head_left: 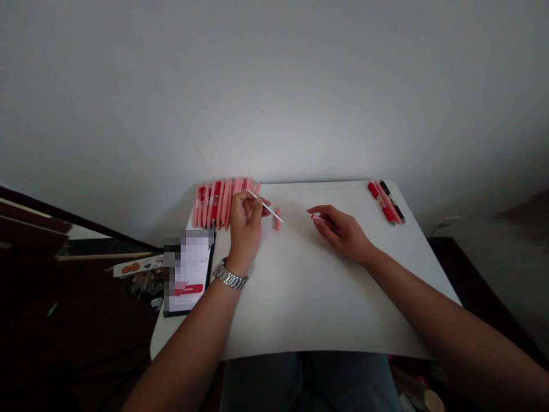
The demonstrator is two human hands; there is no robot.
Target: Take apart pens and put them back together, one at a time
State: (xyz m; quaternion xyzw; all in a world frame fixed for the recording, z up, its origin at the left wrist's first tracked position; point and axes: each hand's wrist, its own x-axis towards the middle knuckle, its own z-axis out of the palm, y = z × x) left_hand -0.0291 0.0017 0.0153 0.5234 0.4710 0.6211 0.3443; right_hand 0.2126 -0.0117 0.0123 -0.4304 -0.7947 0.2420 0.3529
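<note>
My left hand (246, 226) is closed in a pinch on a thin white pen refill (266, 207) that slants down to the right. Just beyond its tip a small pink pen piece (278, 220) lies on the white table (300, 286). My right hand (343, 232) rests on the table with its fingers curled round a pink and red pen part (318, 218). A row of several pink and red pens (221, 200) lies at the table's back left, right behind my left hand.
Three pens, red, pink and black (387, 201), lie at the back right corner. A phone (189, 272) with a lit screen sits at the table's left edge. A silver watch (229, 276) is on my left wrist. Dark clutter lies on the floor to the left.
</note>
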